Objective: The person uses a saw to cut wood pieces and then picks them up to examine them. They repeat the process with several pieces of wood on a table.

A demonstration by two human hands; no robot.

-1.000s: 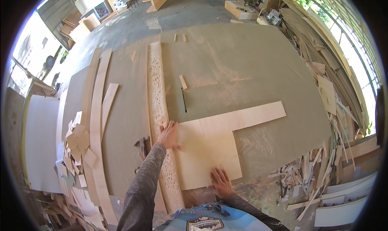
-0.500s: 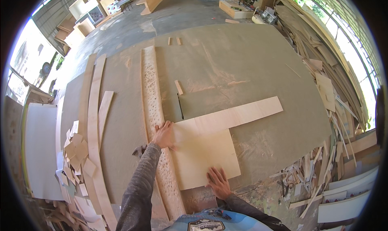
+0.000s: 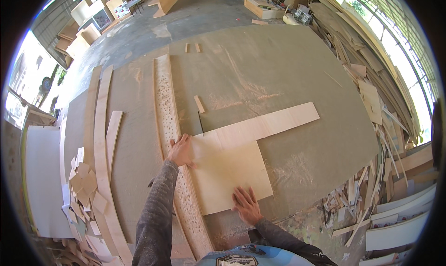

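The panel [image 3: 230,170] lies flat near the close edge of a wide brown sheet [image 3: 302,75], its left side right beside a long pitted board [image 3: 165,91]. My left hand [image 3: 180,150] rests where the two meet, fingers bent and a little apart, the thumb out toward the panel; whether they pinch its edge I cannot tell. My right hand [image 3: 246,204] lies palm down at the panel's near edge, fingers lightly spread on the wood. A pale strip [image 3: 283,119] runs along the panel's far side and reaches well past it to the right; I cannot tell whether it overlaps. Just beyond, a thin black pencil [image 3: 200,123] and a small block [image 3: 199,104] lie end to end or nearly so, and two short sticks [image 3: 186,48] sit near the far edge. Dust [image 3: 260,91] streaks the sheet in pale orange patches. To my left, planks [image 3: 100,126] run lengthwise beside a heap of square scraps [image 3: 83,182], with a white panel-like slab [image 3: 44,182] past them. On the right, thin offcuts [image 3: 348,196] pile below a tall stack of boards [image 3: 357,47] against a bright, open wall. Ahead, the grey floor [image 3: 181,19] stretches to cabinets [image 3: 88,10] on the left and a shallow box [image 3: 262,9] on the right.
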